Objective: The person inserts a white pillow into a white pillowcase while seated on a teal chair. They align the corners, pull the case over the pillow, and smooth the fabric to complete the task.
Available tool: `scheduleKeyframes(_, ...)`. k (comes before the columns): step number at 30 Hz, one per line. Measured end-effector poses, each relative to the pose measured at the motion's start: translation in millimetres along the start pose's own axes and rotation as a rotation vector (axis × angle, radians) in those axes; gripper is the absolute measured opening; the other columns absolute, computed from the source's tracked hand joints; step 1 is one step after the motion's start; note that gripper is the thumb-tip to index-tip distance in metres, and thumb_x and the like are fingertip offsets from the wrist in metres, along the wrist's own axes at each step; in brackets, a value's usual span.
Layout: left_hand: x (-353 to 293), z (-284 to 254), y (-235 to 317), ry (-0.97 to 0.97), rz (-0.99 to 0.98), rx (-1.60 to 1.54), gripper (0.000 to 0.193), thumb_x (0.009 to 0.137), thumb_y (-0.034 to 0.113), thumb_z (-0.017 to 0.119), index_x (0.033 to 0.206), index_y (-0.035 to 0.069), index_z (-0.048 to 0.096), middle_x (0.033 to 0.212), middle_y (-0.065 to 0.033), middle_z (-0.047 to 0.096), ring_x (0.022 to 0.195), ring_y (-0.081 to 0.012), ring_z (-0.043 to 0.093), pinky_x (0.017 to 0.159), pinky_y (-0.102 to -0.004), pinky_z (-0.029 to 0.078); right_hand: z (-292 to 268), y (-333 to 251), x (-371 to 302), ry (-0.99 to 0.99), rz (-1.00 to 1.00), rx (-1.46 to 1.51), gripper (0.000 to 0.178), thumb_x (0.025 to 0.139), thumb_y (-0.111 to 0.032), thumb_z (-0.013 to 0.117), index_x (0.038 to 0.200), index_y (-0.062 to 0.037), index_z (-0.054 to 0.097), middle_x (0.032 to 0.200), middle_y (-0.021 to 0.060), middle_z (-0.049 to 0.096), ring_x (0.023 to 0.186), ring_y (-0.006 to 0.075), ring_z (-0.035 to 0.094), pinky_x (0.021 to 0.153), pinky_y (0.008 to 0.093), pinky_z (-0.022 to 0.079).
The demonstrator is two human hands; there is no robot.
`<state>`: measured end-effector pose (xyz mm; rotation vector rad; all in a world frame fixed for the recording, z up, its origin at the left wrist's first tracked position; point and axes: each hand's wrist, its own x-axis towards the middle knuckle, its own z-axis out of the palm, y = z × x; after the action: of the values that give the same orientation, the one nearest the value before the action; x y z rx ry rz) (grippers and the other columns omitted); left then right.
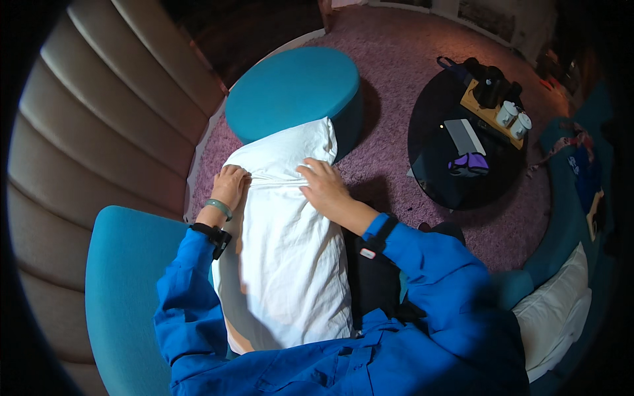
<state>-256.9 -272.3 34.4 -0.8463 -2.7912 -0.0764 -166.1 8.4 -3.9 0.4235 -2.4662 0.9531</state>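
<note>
A long white pillowcase (284,257), looking filled like a pillow, lies across my lap and reaches forward to a round teal stool. A crosswise fold creases it near its far end, and the far part flops over toward the stool. My left hand (230,186) has its fingers curled on the cloth at the left end of that fold. At the right end, my right hand (325,189) grips the fabric with bent fingers. The fingertips of both hands are partly hidden in the creases. A tan strip shows along the pillowcase's left side.
Ahead is the teal stool (290,86). A dark oval table (429,152) at the right holds a wooden tray (479,105) with two white lidded cups, a grey flat device and a purple-black pouch. Another white pillow (555,310) rests on the curved sofa. Padded wall panels (119,119) rise at left.
</note>
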Motion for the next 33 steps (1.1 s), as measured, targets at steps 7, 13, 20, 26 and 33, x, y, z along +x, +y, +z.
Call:
scheduleKeyframes(7, 11, -15, 22, 0.122, -0.132, -0.354, 0.012, 0.096, 0.009, 0.047, 0.103, 0.001, 0.052, 0.085, -0.0284, 0.063, 0.079, -0.0474, 0.061, 0.071, -0.0488, 0.049, 30, -7, 23, -0.170, 0.077, -0.026, 0.021, 0.088, -0.017, 0.062, 0.107, -0.0069, 0.061, 0.101, 0.0129, 0.061, 0.098, 0.0344, 0.058, 0.085, 0.0462, 0.046)
scheduleKeyframes(13, -28, -41, 43, -0.098, 0.054, -0.175, 0.009, 0.087, 0.011, 0.061, 0.091, 0.006, 0.055, 0.079, -0.0160, 0.061, 0.079, -0.0372, 0.061, 0.071, -0.0431, 0.050, -7, -19, -43, -0.407, -0.120, 0.152, 0.014, 0.095, -0.018, 0.054, 0.095, -0.0062, 0.060, 0.090, 0.0131, 0.061, 0.086, 0.0325, 0.063, 0.074, 0.0429, 0.051)
scheduleKeyframes(20, 14, -51, 52, -0.572, 0.046, -0.091, 0.014, 0.084, 0.012, 0.063, 0.095, 0.004, 0.060, 0.088, -0.0163, 0.065, 0.086, -0.0345, 0.062, 0.075, -0.0394, 0.051, -5, -12, -64, -0.243, 0.017, 0.233, 0.012, 0.093, -0.018, 0.058, 0.092, -0.0078, 0.062, 0.088, 0.0115, 0.060, 0.083, 0.0317, 0.062, 0.073, 0.0412, 0.051)
scheduleKeyframes(26, 109, -37, 88, -0.375, 0.246, -0.256, 0.024, 0.090, 0.020, 0.061, 0.107, 0.004, 0.065, 0.108, -0.0169, 0.066, 0.099, -0.0348, 0.062, 0.085, -0.0401, 0.050, 22, -22, -67, -0.105, -0.064, 0.084, 0.006, 0.085, -0.015, 0.061, 0.087, -0.0096, 0.061, 0.086, 0.0093, 0.055, 0.085, 0.0297, 0.059, 0.076, 0.0415, 0.051)
scheduleKeyframes(33, 191, 45, 149, -0.361, 0.004, 0.010, 0.059, 0.091, 0.056, 0.050, 0.127, 0.010, 0.058, 0.122, -0.0179, 0.064, 0.115, -0.0358, 0.059, 0.096, -0.0490, 0.043, 28, -29, -74, -0.108, 0.023, 0.071, 0.018, 0.082, -0.013, 0.062, 0.099, -0.0087, 0.064, 0.098, 0.0128, 0.058, 0.095, 0.0322, 0.059, 0.085, 0.0408, 0.050)
